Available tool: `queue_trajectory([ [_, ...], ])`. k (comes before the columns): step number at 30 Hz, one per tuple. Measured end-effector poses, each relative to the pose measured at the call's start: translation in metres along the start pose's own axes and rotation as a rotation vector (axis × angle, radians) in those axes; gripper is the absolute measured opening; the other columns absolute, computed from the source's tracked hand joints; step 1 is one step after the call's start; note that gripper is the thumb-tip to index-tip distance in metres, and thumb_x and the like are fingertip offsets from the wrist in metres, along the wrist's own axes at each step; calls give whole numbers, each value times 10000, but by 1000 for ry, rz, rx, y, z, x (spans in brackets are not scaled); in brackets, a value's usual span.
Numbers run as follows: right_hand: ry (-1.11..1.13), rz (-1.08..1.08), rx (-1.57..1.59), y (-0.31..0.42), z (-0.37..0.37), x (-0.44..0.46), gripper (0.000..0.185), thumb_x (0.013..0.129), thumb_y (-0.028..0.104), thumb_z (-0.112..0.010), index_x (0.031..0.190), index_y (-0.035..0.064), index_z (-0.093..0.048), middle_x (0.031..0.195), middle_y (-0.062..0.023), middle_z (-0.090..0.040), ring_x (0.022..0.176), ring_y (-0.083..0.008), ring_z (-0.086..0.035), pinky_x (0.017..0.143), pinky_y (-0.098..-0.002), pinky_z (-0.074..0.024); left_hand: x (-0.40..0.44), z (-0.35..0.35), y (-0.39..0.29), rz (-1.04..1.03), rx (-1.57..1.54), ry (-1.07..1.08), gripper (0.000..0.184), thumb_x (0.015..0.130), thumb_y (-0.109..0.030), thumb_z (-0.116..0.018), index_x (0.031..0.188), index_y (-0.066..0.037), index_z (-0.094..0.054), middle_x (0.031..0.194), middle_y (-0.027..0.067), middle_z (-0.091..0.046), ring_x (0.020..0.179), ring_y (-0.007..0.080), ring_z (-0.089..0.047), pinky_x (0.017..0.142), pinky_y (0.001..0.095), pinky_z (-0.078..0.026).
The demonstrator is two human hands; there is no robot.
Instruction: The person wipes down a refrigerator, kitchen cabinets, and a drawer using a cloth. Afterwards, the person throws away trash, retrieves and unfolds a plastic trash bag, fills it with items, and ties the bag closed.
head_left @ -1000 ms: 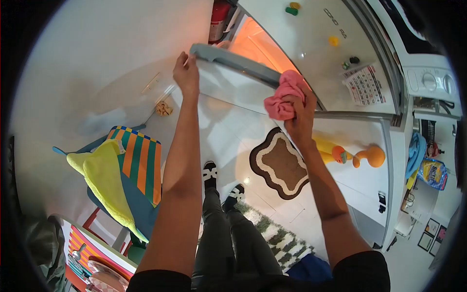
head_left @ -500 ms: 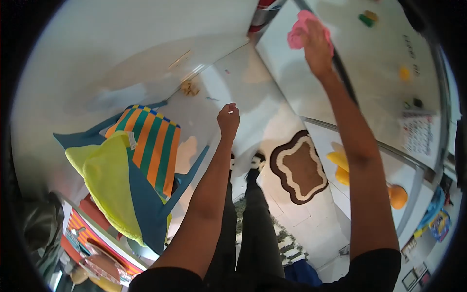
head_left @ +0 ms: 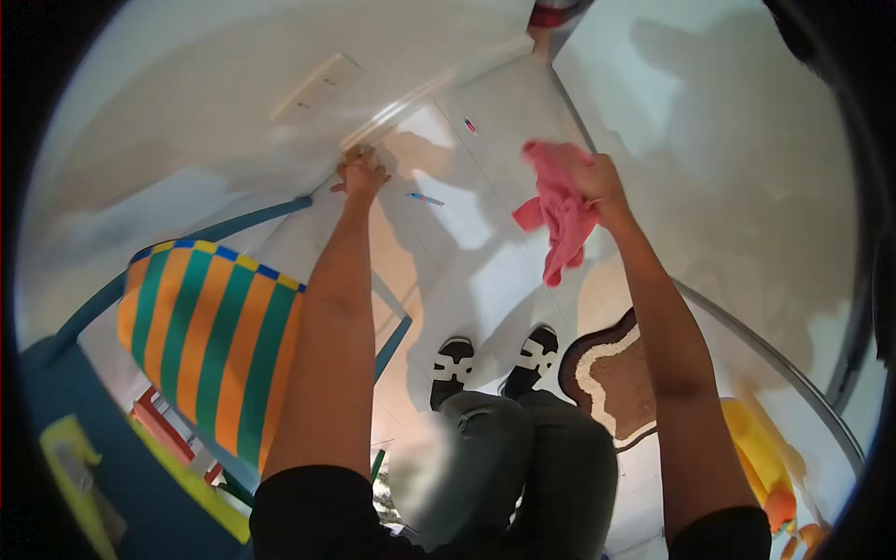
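Clutching a rumpled pink cloth (head_left: 560, 215) in the right hand (head_left: 607, 191), a person in black sleeves (head_left: 308, 499) stands over a pale tiled floor (head_left: 495, 275). The cloth hangs in folds above the tiles, its lower end loose. The left hand (head_left: 361, 175), fingers parted, is down at the foot of the white wall (head_left: 215, 121), over a tan crumpled scrap (head_left: 356, 152) it partly hides; whether it grips the scrap, one cannot tell. 2 small items lie on the floor: a blue strip (head_left: 427, 199) between the hands and, farther off, a red-and-white piece (head_left: 469, 126). An orange-and-green striped fabric (head_left: 210, 327) covers part of a blue chair (head_left: 98, 429) at left; 2 black-and-white shoes (head_left: 455, 362) stand near a brown mat (head_left: 623, 383).
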State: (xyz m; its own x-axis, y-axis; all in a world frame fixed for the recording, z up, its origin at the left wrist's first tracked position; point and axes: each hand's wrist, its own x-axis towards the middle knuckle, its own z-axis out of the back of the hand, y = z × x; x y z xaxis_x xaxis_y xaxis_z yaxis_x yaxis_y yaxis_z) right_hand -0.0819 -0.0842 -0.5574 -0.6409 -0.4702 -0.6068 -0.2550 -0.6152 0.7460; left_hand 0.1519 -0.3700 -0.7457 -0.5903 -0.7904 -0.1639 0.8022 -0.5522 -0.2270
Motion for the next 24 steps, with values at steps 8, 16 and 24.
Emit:
queue_trajectory([
  [8, 229, 233, -777, -62, -99, 127, 430, 780, 339, -625, 1081, 54, -509, 948, -145, -618, 955, -269, -592, 769, -359, -475, -21, -4, 18, -21, 123, -53, 233, 664, -96, -628, 886, -156, -588, 979, 24, -470, 932, 280, -493, 696, 533, -405],
  [16, -140, 408, -1028, -72, -169, 170, 238, 817, 219, -562, 1002, 71, -543, 963, -124, -650, 887, -264, -644, 719, -378, -504, -84, -23, -27, -622, 133, 102, 349, 682, -163, -656, 1020, -222, -595, 934, 24, -539, 857, 229, -548, 693, 460, -381],
  [24, -23, 183, -719, -102, -110, 49, 255, 833, 321, -516, 900, 92, -607, 773, -89, -660, 758, -270, -643, 711, -412, -485, -137, -50, -45, -247, -83, 211, 149, 773, -253, -655, 760, -106, -632, 742, 50, -608, 663, 223, -591, 621, 387, -449],
])
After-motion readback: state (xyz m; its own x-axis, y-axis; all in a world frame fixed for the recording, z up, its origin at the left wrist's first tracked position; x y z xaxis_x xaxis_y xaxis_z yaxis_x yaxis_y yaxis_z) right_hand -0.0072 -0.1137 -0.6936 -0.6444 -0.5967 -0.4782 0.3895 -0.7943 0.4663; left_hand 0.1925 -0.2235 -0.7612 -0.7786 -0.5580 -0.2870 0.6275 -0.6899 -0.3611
